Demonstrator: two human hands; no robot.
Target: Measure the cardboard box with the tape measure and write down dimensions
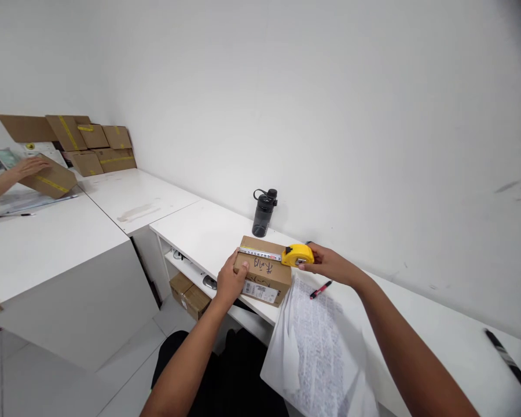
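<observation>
- On the head camera I have the cardboard box [271, 280] near the front edge of the white surface [195, 229]; its top, with dark handwriting, and its side with a printed label [260, 291] are both in my view.
- My left hand [231, 277] is partly closed on the left end of the box, thumb pressed on top; some of its fingers are hidden from me, at the end where the tape starts.
- My right hand [327, 262] is curled around the yellow tape measure [298, 253], thumb low on the case; the case sits at the right end of the box.
- The blade [259, 253] is drawn out along the length of the box top, numbers facing up, between my two hands.
- Right of the box I see printed papers [312, 347] hanging over the front edge, with a red and black pen [320, 289] on their upper part; a dark marker [510, 360] lies far right.
- Behind the box, by the wall, a dark bottle [264, 215] stands upright; cartons [190, 294] sit below the surface.
- Far left, a co-worker's hand [31, 167] rests on a taped box [54, 178]; more boxes [113, 159] are stacked beyond it.
</observation>
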